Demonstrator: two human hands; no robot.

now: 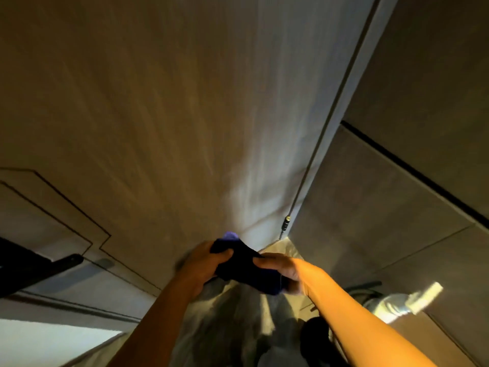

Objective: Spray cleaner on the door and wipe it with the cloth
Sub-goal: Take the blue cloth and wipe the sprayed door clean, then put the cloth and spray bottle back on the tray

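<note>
Seen from the head camera, tilted and blurred. Both hands low in the middle of the view, close to the foot of a large grey-brown door (164, 115) filling most of the upper frame. Dark blue cloth (246, 263) bunched between the 2 hands, in the air just in front of the door's lower edge; whether touching the door, cannot tell. Left hand (203, 266) closed on the cloth's left end, thumb on top, fingers (223, 254) curled around the fabric. Right hand (280, 271) closed on the cloth's right end, fingers wrapped over and under it. Small brighter blue fold sticking up at the cloth's top, just above the left hand. Both forearms bare, reaching up from the bottom edge, the right one lit warm orange.

Pale streaky patch (248, 186) on the door just above the hands. Thin dark gap along the door's right edge, with a small hinge pin (286, 221) near its lower end, just right of the cloth. Grey wall panels (383, 207) to the right of the gap. Dark bar (39, 266) at the left edge, low. Pale, blurred object (397, 303) at lower right, beyond the right forearm, too smeared to name. Spray bottle not identifiable anywhere here.
</note>
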